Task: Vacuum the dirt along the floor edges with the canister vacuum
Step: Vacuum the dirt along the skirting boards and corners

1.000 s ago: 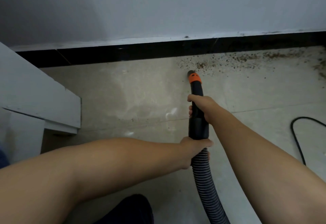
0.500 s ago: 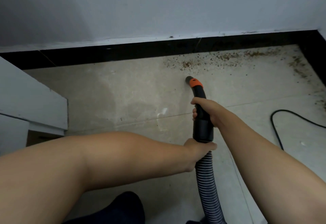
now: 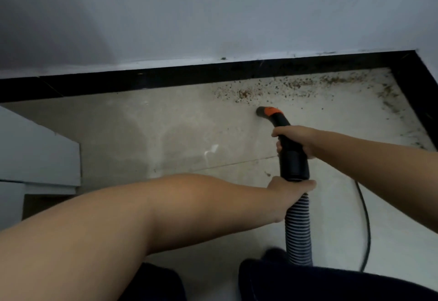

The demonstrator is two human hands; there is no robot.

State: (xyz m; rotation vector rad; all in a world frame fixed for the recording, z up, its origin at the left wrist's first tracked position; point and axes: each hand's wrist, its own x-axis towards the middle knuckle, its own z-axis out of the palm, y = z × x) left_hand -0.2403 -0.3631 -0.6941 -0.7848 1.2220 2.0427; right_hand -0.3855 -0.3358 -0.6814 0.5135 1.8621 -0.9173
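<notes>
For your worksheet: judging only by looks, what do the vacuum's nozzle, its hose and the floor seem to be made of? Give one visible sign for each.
Nozzle: probably hard plastic, matte black with an orange band; smooth moulded curve.
Hose: likely flexible ribbed plastic; evenly spaced light and dark rings.
Floor: apparently glazed tile, pale beige; a straight joint line and a faint sheen.

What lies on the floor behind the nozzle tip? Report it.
Behind the nozzle tip, brown dirt specks are scattered up to the black baseboard. Any dirt directly under the tip itself is covered and cannot be seen.
</notes>
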